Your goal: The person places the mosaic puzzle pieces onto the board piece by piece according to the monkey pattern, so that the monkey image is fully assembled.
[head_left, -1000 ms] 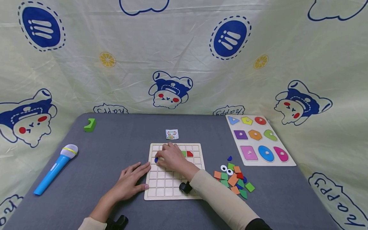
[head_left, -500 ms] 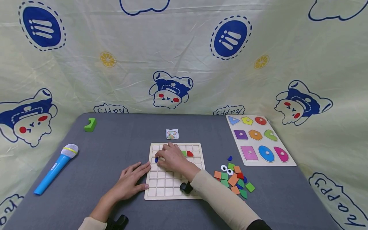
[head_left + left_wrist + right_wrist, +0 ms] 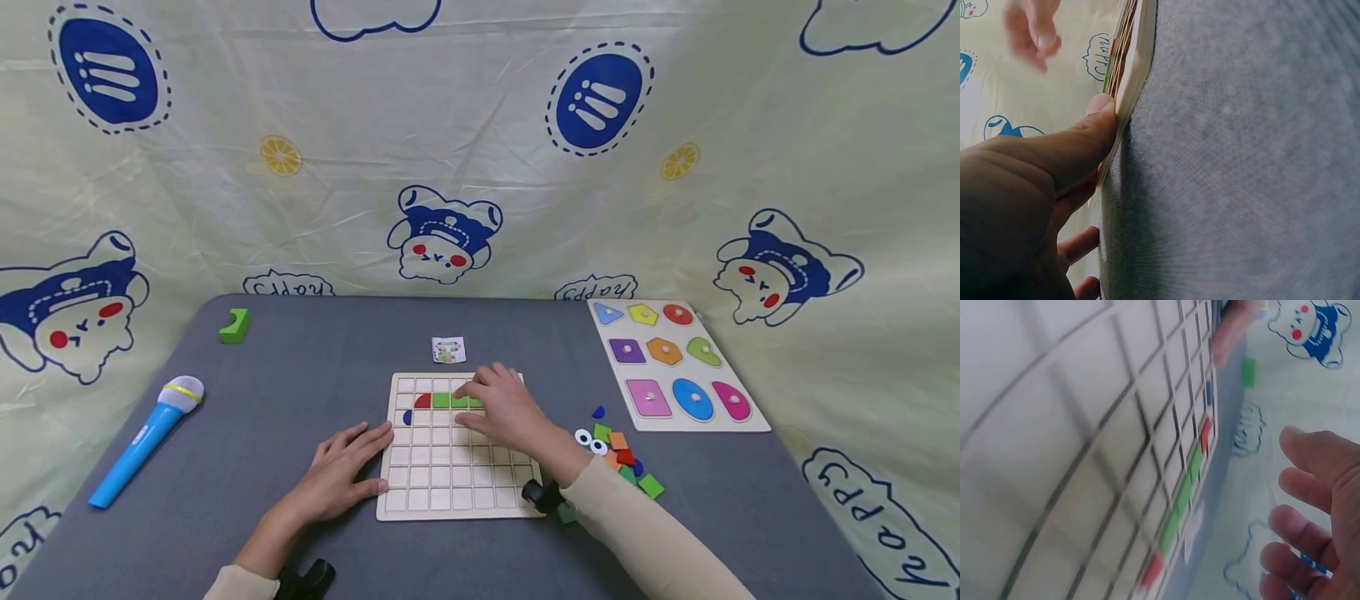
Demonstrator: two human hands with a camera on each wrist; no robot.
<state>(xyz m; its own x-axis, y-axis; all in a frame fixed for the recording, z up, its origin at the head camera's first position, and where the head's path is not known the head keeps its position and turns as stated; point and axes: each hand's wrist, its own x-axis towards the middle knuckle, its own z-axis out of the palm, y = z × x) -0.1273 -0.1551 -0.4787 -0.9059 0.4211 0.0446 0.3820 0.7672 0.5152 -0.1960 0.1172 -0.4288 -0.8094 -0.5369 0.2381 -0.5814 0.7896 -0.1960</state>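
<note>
A pale wooden grid board [image 3: 438,477] lies in the middle of the table. Its upper rows hold a red rounded piece [image 3: 423,401], a row of green squares [image 3: 450,401] and a blue rounded piece [image 3: 407,417] at the left. My left hand [image 3: 341,471] lies spread against the board's left side, its thumb [image 3: 1100,107] touching the edge in the left wrist view. Over the board's upper right hovers my right hand [image 3: 510,412], fingers apart and holding nothing. It covers the second red piece [image 3: 1152,571] in the head view; the right wrist view shows that piece past the green ones.
Loose coloured pieces [image 3: 626,457] and white rings [image 3: 583,437] lie right of the board, partly behind the right forearm. A shape puzzle [image 3: 636,372] stands farther right. Behind the board is a small picture card [image 3: 448,350]. At left are a blue microphone [image 3: 146,437] and a green block [image 3: 235,326].
My right hand has moved right, away from the blue piece, which stays on the board. The left red piece and green squares are now uncovered. My left hand has not moved.
</note>
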